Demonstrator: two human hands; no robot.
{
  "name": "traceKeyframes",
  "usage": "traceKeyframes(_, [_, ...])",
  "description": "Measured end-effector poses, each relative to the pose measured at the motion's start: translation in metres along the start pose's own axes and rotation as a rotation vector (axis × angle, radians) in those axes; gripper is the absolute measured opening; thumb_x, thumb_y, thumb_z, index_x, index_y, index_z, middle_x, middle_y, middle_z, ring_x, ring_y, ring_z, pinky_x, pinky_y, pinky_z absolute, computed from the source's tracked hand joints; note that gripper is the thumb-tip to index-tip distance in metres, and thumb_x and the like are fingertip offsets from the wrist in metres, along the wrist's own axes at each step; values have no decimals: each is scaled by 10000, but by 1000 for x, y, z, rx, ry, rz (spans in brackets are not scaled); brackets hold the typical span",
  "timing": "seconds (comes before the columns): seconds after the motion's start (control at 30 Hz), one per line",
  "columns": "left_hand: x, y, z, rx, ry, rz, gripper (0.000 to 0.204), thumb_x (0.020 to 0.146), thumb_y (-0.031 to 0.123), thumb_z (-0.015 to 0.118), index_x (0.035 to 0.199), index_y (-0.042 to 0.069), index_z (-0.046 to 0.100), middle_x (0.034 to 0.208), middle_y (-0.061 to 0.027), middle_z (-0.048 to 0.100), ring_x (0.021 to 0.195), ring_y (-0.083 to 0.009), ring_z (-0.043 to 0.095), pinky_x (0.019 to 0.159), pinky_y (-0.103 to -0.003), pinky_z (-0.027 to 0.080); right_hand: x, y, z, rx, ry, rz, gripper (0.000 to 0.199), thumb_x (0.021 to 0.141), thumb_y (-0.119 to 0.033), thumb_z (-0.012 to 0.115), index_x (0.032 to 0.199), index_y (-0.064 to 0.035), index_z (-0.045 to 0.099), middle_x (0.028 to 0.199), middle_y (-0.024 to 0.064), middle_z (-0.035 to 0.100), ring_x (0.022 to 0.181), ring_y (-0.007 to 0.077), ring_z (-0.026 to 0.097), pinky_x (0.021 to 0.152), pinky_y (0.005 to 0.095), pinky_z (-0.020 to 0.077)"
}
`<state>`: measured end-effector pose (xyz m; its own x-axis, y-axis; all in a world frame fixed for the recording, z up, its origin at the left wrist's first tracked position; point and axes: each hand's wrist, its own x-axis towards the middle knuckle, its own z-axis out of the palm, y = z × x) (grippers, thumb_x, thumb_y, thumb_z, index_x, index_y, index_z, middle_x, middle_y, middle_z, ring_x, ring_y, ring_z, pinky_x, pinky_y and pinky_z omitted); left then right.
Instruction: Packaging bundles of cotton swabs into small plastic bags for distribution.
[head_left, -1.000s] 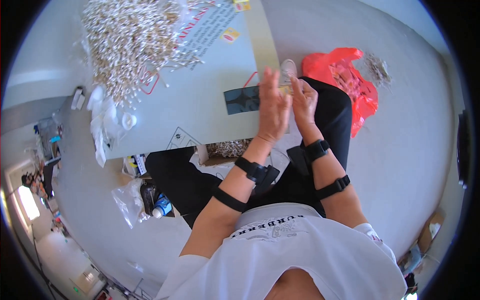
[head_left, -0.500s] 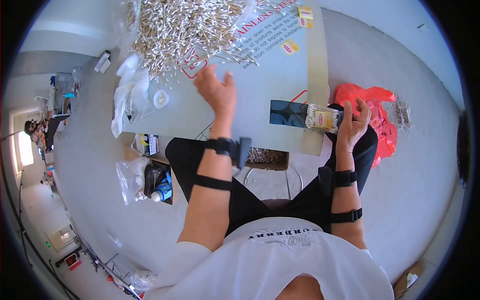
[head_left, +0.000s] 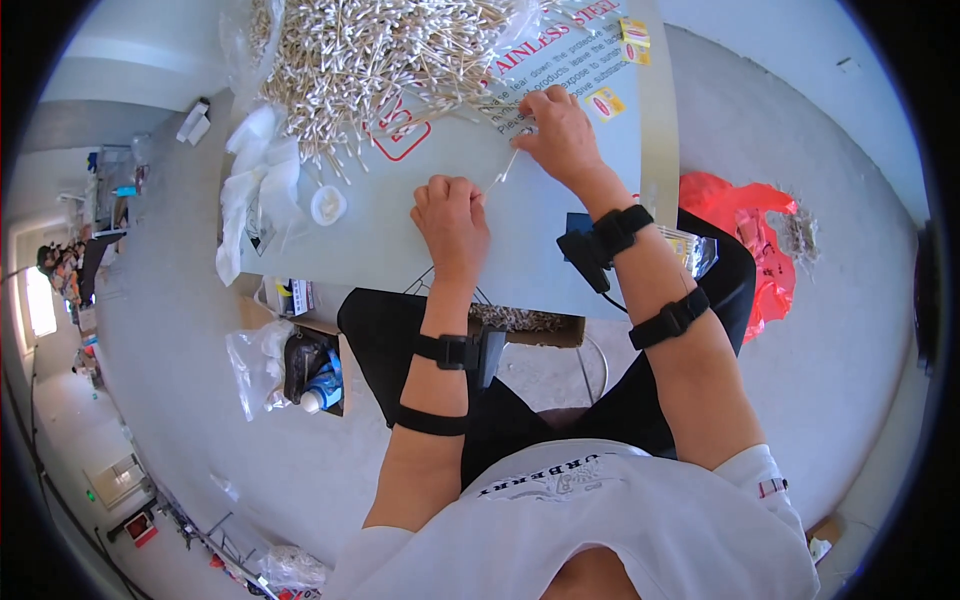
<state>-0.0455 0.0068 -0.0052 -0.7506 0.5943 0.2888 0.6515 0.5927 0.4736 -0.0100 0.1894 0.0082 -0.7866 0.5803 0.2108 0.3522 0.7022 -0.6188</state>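
A big heap of cotton swabs (head_left: 390,60) covers the far part of the pale table (head_left: 400,240). My left hand (head_left: 452,218) rests on the table, fingers curled, touching the near end of a few swabs (head_left: 500,175). My right hand (head_left: 562,135) pinches the far end of those same swabs, just off the edge of the heap. Both forearms wear black straps, and a small black device (head_left: 583,250) sits at my right wrist.
Crumpled clear plastic bags (head_left: 255,195) and a small white lid (head_left: 328,204) lie at the table's left. A red plastic bag (head_left: 750,240) lies on the floor to the right. A box with a blue bottle (head_left: 315,385) stands under the table's left side.
My right hand has come from the small packet at the table's right edge up to the heap. My left hand has pulled back from the heap. Both now meet on a few swabs.
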Motion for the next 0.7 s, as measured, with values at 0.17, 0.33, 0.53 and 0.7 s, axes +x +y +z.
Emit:
traceKeyframes(0.17, [5,-6,1,-58,56,-42,172,754,38,682,847,109,556,943,-60,515,956,-307,477,806,-450,369,-10,11,-7,42,-134,-36,125,757,-103,677,879,-93,653,927,105,596,988,321,567,816,402,490])
traceKeyframes(0.33, [25,-3,3,-167,93,1,183,756,33,682,868,98,552,949,-58,525,961,-303,482,823,-446,373,-38,17,-14,137,-105,-64,103,768,-62,634,869,-77,639,873,103,599,931,314,588,786,401,494])
traceKeyframes(0.53, [33,14,5,-118,-96,182,363,700,101,767,1029,109,615,1029,-41,553,1040,-283,488,883,-428,362,-59,21,-22,279,-17,8,100,761,-56,645,858,-59,622,884,107,605,903,338,597,778,413,497])
traceKeyframes(0.7, [25,16,4,-98,-144,157,467,646,160,815,1073,120,630,1089,-16,540,1093,-259,473,934,-425,348,-65,21,-38,96,-76,71,98,772,-48,659,845,-22,599,844,127,591,809,337,603,709,385,495])
